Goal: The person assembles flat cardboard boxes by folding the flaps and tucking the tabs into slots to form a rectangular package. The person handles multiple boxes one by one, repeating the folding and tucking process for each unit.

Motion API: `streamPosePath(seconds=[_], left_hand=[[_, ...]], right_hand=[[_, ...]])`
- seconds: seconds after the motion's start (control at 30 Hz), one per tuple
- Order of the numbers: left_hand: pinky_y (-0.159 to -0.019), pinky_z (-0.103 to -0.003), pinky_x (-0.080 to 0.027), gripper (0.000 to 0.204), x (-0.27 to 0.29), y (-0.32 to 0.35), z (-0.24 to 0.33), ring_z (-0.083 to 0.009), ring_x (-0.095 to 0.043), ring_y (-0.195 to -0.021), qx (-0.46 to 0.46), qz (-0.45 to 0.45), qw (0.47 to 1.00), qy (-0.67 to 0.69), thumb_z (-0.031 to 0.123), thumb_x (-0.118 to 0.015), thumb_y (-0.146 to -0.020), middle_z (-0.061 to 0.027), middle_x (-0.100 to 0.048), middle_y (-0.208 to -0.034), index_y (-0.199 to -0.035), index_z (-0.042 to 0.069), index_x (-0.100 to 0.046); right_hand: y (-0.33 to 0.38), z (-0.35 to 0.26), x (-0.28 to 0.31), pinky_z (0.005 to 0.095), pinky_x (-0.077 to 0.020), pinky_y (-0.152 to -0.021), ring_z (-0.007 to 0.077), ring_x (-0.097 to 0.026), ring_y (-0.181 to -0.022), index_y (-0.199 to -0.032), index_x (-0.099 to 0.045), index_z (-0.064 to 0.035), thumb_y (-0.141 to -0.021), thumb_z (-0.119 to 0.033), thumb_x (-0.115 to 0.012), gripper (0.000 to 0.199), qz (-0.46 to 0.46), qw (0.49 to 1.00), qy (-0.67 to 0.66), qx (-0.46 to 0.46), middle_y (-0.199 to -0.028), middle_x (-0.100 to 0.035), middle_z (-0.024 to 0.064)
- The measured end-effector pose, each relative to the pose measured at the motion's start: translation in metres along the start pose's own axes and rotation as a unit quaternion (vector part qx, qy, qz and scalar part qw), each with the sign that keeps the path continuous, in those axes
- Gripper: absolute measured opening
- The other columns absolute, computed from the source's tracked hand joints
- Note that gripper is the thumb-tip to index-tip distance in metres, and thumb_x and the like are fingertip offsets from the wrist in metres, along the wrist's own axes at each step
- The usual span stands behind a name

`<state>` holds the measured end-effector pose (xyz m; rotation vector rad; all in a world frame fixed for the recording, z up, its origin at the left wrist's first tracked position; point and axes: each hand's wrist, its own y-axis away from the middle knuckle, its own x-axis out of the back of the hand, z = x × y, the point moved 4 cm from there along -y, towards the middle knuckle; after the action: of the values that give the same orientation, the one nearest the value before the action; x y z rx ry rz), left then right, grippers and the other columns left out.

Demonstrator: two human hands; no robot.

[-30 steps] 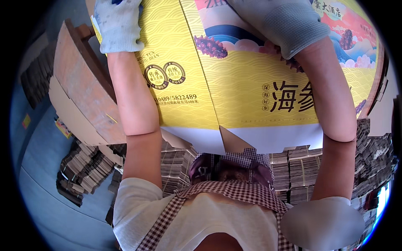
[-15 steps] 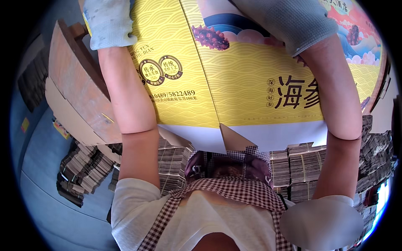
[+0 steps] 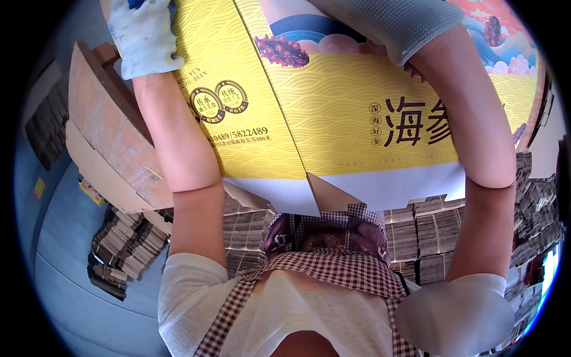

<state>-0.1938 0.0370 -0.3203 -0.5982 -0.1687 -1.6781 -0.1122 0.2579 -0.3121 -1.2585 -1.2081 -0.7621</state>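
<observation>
A large printed cardboard box blank (image 3: 333, 119), yellow with wave lines and sea cucumber pictures, lies in front of me. A crease runs down it, and white and brown flaps hang at its near edge. My left hand (image 3: 148, 33), in a pale knitted glove with some blue on it, is over the blank's far left part. Higher on the right side, my right hand (image 3: 404, 24) in a grey-white glove reaches across the printed panel. Both hands' fingers are mostly cut off by the top edge, so their grip is hidden.
A worn wooden table edge (image 3: 107, 113) curves along the left, with plain brown cardboard (image 3: 98, 169) below it. Bundled stacks of grey-brown cardboard pieces (image 3: 440, 232) stand under the blank's near edge. More stacks (image 3: 128, 250) are on the blue-grey floor (image 3: 65, 273) at left.
The box blank has shifted a little left and turned slightly, its right part moving farther away. My left hand has moved slightly left and nearer, showing blue. My right hand has slid left.
</observation>
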Motion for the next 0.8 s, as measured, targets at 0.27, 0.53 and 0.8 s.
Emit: streamPosePath(seconds=[0.27,0.53,0.8], left_hand=[[-0.086,-0.032,-0.049,0.023,0.000,0.005,0.028,-0.0208,-0.063,-0.091,-0.020,0.052,0.985,-0.164,0.012,-0.076,-0.079,-0.0074,-0.068,-0.097,-0.100,0.004,-0.070],[-0.087,-0.042,-0.049,0.028,0.006,0.001,0.023,-0.0327,-0.061,-0.096,-0.047,0.047,0.969,-0.237,0.018,-0.078,-0.074,-0.0122,-0.067,-0.097,-0.099,0.007,-0.071],[-0.087,-0.039,-0.049,0.028,0.005,0.004,0.020,-0.0279,-0.063,-0.098,-0.016,0.041,0.966,-0.254,0.027,-0.076,-0.084,-0.0083,-0.066,-0.101,-0.104,0.008,-0.072]], right_hand=[[-0.005,-0.003,0.015,0.0541,-0.0183,-0.120,0.0417,-0.034,-0.141,-0.144,-0.044,0.0029,-0.100,-0.041,-0.046,0.062,-0.001,0.999,-0.031,0.019,-0.148,-0.043,0.0248],[-0.016,-0.009,0.028,0.0545,-0.0182,-0.119,0.0412,-0.035,-0.141,-0.143,-0.045,0.0034,-0.098,-0.039,-0.048,0.061,-0.065,0.997,-0.044,-0.002,-0.147,-0.045,0.0248],[-0.018,-0.002,0.023,0.0558,-0.0168,-0.119,0.0409,-0.036,-0.141,-0.143,-0.045,0.0037,-0.098,-0.041,-0.046,0.063,-0.046,0.997,-0.057,0.007,-0.147,-0.045,0.0246]])
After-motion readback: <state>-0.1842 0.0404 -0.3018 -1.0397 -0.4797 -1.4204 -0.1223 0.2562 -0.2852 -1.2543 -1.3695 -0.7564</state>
